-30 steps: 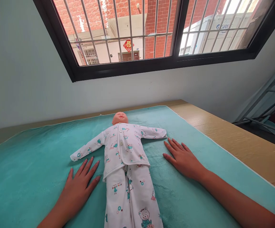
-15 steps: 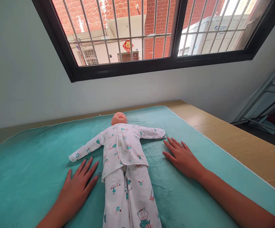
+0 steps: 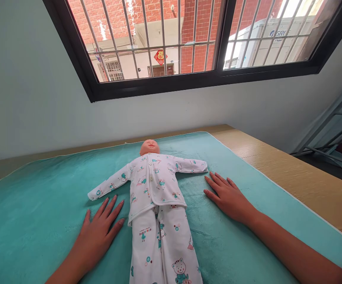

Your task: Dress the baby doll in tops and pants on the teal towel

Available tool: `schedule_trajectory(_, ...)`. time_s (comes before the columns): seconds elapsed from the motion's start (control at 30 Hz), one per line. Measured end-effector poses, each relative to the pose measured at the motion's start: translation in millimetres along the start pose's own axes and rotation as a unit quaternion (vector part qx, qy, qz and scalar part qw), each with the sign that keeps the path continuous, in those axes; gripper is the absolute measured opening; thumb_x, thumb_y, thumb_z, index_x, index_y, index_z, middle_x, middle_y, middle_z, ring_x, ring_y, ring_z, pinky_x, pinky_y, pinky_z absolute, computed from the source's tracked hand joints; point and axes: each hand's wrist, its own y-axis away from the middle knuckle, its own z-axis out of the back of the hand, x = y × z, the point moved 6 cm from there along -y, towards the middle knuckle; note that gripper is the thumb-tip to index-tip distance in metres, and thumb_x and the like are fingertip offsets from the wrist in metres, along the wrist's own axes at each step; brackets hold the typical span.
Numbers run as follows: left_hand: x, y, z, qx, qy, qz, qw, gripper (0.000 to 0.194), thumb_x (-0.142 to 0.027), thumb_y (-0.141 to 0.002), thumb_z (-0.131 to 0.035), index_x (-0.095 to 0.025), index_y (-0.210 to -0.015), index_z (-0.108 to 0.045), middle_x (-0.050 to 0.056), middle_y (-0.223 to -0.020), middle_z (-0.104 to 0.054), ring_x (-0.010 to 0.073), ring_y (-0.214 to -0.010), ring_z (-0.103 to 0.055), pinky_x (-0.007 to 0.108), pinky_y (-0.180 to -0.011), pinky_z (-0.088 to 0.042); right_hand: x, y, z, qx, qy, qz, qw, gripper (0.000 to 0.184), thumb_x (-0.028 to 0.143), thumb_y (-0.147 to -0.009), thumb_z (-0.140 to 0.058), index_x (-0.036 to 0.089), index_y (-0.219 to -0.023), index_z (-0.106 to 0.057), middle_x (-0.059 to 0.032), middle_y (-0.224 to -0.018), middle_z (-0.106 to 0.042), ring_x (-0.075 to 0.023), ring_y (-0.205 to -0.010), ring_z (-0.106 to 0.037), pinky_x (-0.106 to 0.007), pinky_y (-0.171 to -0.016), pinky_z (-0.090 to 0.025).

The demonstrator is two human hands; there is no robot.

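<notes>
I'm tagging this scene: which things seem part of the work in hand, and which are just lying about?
Part of it, it seems:
- doll, face up
- top and trousers, on the doll
- cloth, under the doll, left hand and right hand

Just about:
- table, under the cloth
- window
- metal frame

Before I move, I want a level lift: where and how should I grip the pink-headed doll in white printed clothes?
Probably the doll's torso, left hand and right hand from either side, below the sleeves: it lies face-up, arms spread, flanks open.
</notes>
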Motion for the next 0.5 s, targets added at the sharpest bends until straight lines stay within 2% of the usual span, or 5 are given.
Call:
schedule_trajectory(0.3, -0.6, 0.4, 0.9, 0.013, -0.012, 0.009, 1.000, 0.061, -0.061, -0.093, -0.024, -0.035, -0.149, -0.023, -0.002, -0.159, -0.011, 0.0265, -0.148, -0.008, 0.062, -0.114, -0.010, 1.4, 1.0, 2.7, 0.019, 0.002, -0.009, 1.000, 0.071, 0.065, -0.094, -0.017, 0.023, -0.151, -0.029, -0.0040, -0.158, -0.016, -0.0243, -0.146, -0.014, -0.051, -0.118, -0.016)
schedule_trajectory(0.5, 1.9, -0.5, -2.7, 0.006, -0.012, 0.007, 1.000, 0.061, -0.060, -0.093, -0.025, -0.035, -0.148, -0.025, -0.002, -0.159, -0.013, 0.0268, -0.148, -0.010, 0.062, -0.114, -0.010, 0.9, 1.3, 0.5, 0.002, 0.007, -0.005, 1.000, 0.070, 0.064, -0.095, -0.018, 0.023, -0.150, -0.031, -0.0042, -0.158, -0.018, -0.0251, -0.146, -0.016, -0.050, -0.118, -0.017)
